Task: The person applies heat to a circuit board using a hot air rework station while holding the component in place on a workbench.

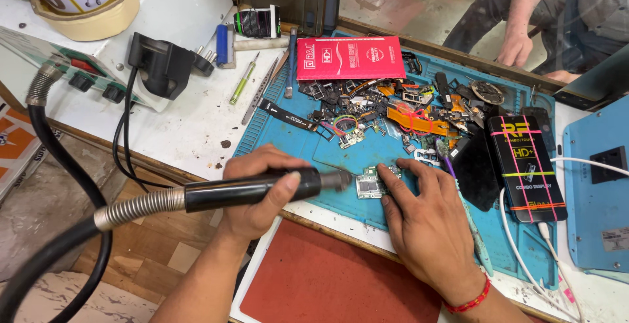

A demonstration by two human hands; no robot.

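Workbench surface (pixel 183 120), white and scuffed, fills the upper left, and on it lies a blue work mat (pixel 308 146) that spreads to the right under most of the clutter. On the mat's far half sits a heap of small phone parts (pixel 393 113): black frames, orange flex strips, loops of coloured wire. A red flat packet (pixel 350 57) lies at the mat's top edge, and a black boxed display (pixel 527 169) with pink and yellow stripes lies toward the right. A thick black hose (pixel 59 166) curves down the left side and joins a ribbed metal sleeve that runs into the hot-air handpiece (pixel 255 189).

The left hand (pixel 259 195) is closed around that black handpiece, fingers wrapped over its barrel, holding it roughly level with the metal nozzle pointing right. The nozzle tip ends just beside the small circuit board (pixel 370 182), close above its left edge; whether it touches cannot be told. The board, green with a silver shield, lies flat on the mat near the front edge, between the two hands.

The right hand (pixel 429 221) rests palm-down on the mat, fingers spread and not gripping anything; its forefinger and thumb press at the board's right side. A red thread band circles that wrist.

Another person's hand (pixel 517 48) rests beyond the bench at the upper right.
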